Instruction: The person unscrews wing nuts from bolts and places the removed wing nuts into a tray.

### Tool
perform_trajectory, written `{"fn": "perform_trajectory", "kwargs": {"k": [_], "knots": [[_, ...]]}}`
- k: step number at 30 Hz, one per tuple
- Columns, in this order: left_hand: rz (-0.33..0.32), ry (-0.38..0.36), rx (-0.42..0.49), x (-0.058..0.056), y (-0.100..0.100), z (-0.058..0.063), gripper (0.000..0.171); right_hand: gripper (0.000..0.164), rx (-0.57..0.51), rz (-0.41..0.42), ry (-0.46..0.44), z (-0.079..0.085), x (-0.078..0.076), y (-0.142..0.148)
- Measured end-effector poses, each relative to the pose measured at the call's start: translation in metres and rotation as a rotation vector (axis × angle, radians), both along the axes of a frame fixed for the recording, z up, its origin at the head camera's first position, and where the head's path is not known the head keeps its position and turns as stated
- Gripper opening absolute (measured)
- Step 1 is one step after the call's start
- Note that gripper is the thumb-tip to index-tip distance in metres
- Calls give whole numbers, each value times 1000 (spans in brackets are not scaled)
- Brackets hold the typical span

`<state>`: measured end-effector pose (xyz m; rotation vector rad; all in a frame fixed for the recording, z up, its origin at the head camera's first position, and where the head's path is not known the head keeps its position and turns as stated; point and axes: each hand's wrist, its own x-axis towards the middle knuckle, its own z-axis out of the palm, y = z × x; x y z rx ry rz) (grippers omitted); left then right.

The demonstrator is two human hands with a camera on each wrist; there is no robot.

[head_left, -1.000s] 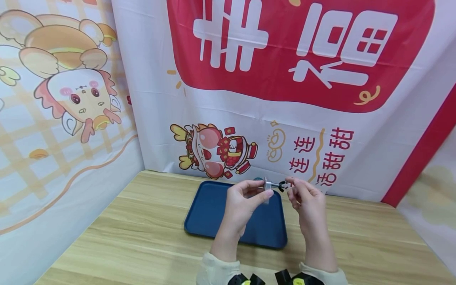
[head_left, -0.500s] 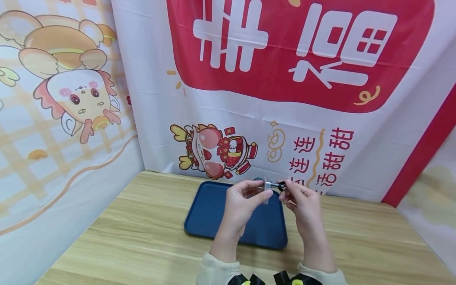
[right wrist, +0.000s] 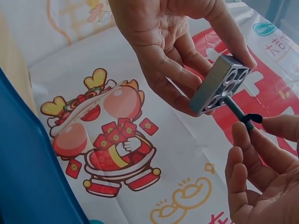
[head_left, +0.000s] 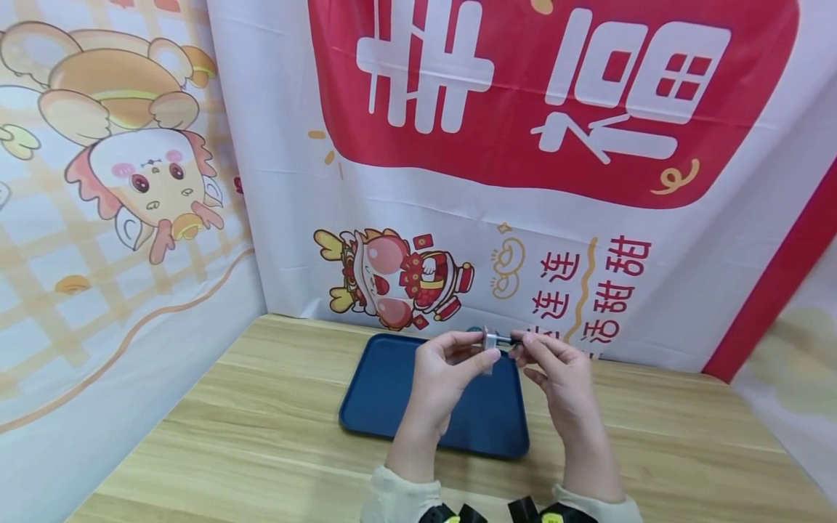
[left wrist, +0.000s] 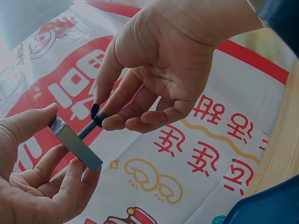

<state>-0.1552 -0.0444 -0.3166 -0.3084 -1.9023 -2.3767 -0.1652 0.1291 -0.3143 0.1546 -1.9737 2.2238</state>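
Observation:
My left hand holds a small rectangular metal block by its edges, between thumb and fingers. The face of the block turned to the right has several round recesses, seen in the right wrist view. Out of that face sticks a threaded bolt. A black wing nut sits on the bolt near its free end, apart from the block. My right hand pinches the wing nut between thumb and index finger, its other fingers loosely bent below. Both hands are raised above the tray.
A dark blue tray lies under the hands on the wood-grain table. Behind it hangs a white and red printed cloth, with a patterned cloth on the left side.
My right hand has come left from just beside the bolt's end onto the wing nut, which has turned. My left hand keeps the block in place.

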Motion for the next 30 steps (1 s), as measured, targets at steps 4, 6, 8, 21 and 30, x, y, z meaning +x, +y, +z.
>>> {"fn": "perform_trajectory", "kwargs": {"k": [4,6,8,21,30], "knots": [[-4,-2,1,0,0,0,34,21,-5,24,22,0,1,2],[-5,-3,3,0,0,0,34,20,3,35,32,-1,1,3],[-6,-3,5,0,0,-1,34,18,23,40,44,-1,0,3],[-13,2,6,-1,2,-1,34,37,173,60,168,-3,-2,6],[-10,-4,11,-1,1,-1,34,32,134,-15,82,0,0,4]]}}
